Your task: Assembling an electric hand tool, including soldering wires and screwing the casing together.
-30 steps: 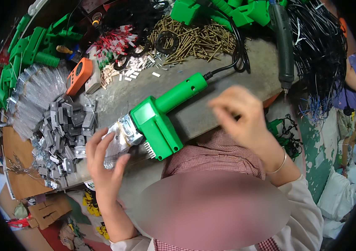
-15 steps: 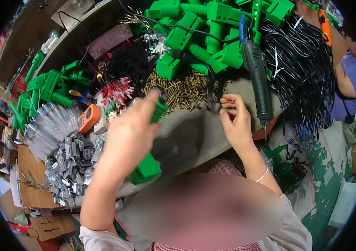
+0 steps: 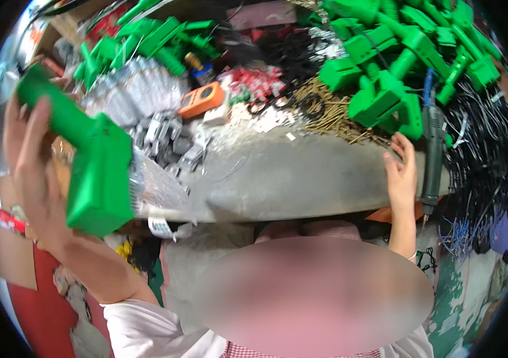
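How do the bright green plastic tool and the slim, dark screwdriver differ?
The boxy, bright green plastic tool is raised in the left grip; the slim, dark cylindrical screwdriver is unheld. The tool has a bulky block at one end, while the screwdriver is straight, narrowing to its tip. Both have rounded, elongated handles.

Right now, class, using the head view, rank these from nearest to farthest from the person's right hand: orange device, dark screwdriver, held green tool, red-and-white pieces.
From the right hand:
1. Dark screwdriver: just to its right.
2. Red-and-white pieces: left, toward the table's back.
3. Orange device: farther left.
4. Held green tool: far left, in the left hand.
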